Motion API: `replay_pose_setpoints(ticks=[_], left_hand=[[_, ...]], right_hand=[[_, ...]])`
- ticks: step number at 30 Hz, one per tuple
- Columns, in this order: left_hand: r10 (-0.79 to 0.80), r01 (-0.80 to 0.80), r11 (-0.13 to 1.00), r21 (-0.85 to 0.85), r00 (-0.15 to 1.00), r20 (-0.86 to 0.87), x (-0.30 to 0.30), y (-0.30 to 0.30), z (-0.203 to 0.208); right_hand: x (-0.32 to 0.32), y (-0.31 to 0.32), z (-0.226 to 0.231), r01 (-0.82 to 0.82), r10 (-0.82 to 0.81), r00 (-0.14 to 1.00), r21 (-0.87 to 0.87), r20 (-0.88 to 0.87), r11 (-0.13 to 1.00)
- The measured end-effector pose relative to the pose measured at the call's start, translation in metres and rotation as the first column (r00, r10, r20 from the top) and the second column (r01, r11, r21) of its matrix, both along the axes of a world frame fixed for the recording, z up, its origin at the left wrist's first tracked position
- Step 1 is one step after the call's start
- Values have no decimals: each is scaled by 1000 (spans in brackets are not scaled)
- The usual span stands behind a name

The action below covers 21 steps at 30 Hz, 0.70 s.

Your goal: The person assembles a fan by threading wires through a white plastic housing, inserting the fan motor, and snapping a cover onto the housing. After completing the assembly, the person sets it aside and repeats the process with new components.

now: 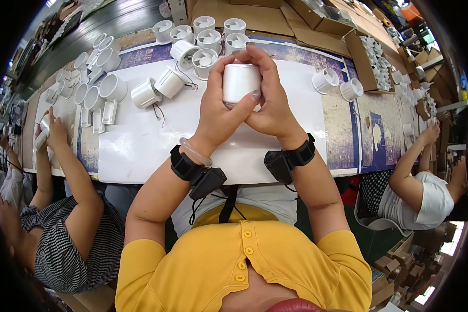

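Note:
A smooth white plastic cylinder (240,83) is cupped between my two hands above the middle of the table. My left hand (217,106) wraps its left side, with the thumb laid across the lower front. On the other side my right hand (273,101) curls round it, its fingers reaching over the far edge. Just beyond my hands stand several white cylindrical housings (209,39) with fan-like blades inside. To the left, two more white housings (146,93) lie on their sides with dark wires trailing out.
A white sheet (140,148) covers the worktop. Empty-looking white cups (113,87) and small white parts (109,112) gather at left. Two bladed housings (325,80) stand at right, near a cardboard box (361,62) of white parts. Co-workers sit on both sides, one person's hands (57,130) holding a white part.

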<state>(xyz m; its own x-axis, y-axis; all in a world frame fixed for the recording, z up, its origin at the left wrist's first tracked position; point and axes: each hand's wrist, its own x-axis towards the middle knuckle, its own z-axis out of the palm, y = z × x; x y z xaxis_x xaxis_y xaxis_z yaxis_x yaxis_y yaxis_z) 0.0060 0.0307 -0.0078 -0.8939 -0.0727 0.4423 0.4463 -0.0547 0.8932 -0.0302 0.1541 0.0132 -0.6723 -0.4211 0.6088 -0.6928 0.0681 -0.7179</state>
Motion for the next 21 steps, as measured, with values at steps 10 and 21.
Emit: replay_pose_setpoints(ticks=[10, 21], left_hand=[[8, 5, 935, 355, 999, -34, 7, 8, 6], [51, -45, 941, 334, 999, -10, 10, 16, 4]], right_hand=[[18, -14, -4, -191, 495, 810, -656, 314, 730], [17, -26, -17, -10, 136, 968, -510, 210, 860]])
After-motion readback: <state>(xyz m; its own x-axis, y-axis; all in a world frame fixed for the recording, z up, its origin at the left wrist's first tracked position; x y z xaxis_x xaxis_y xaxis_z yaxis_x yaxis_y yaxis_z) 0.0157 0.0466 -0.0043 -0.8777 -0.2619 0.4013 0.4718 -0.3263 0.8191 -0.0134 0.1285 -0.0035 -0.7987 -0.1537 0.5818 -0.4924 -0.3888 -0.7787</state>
